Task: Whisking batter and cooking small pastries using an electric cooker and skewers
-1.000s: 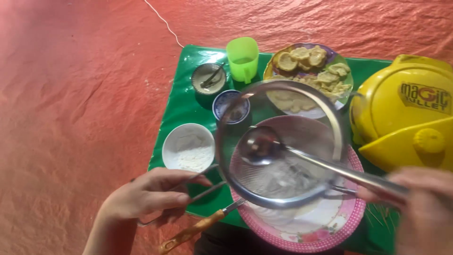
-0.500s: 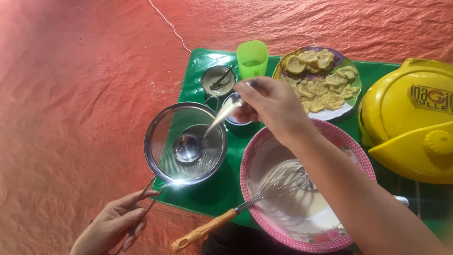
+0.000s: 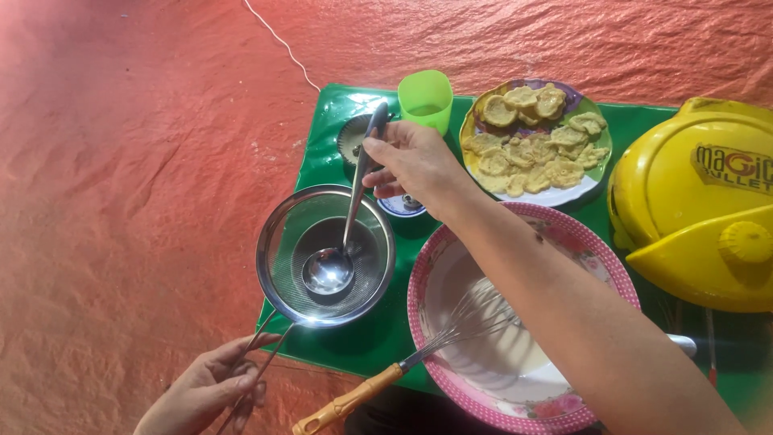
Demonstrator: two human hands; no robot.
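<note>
The right hand reaches in from the lower right, its forearm crossing above the pink bowl. The fingers are closed around the upper handle of the ladle. The handle slopes down and to the left. The ladle cup rests inside the sieve, slightly below its centre.

The left hand lies at the lower frame edge, palm partly up. Its fingers are curled around the thin wire handle of the sieve, which runs from the sieve rim down to the hand.

The sieve sits at the left edge of the green mat, and its handle extends past the mat's front edge over the red sheet. Open red sheet lies to the left of the mat and behind it. To the right, the sieve rim stands just beside the pink bowl. A whisk with an orange handle leans in that bowl, its wires in pale batter.

Behind the right hand stand a green cup, a small dish partly hidden by the ladle handle, and a plate of fried pieces. A yellow container fills the right side.

The sieve is round, of steel, with fine mesh and a bright rim. The mesh appears dark. The ladle cup is polished and reflective.
</note>
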